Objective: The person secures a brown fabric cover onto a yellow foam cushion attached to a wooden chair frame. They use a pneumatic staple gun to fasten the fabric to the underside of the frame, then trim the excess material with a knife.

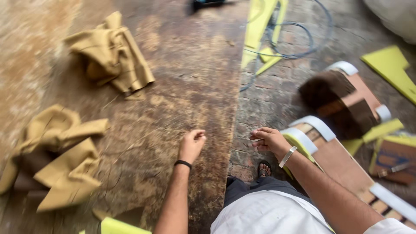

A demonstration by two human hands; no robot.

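Note:
My left hand (pixel 191 144) hovers over a worn brown wooden board (pixel 182 86), fingers curled into a loose fist with nothing in them. It wears a black band at the wrist. My right hand (pixel 268 139) is just past the board's right edge, fingers bent, and seems to pinch something small and pale that I cannot make out. A silver bracelet sits on that wrist. Right beside this hand lies a wooden frame piece (pixel 338 160) wrapped with white and yellow strips.
Two crumpled mustard-yellow cloths lie on the board, one at the back (pixel 113 54) and one at the left (pixel 56 156). Yellow foam offcuts (pixel 392 65), a grey cable (pixel 299 43) and another wooden frame block (pixel 342 102) lie on the brick floor to the right.

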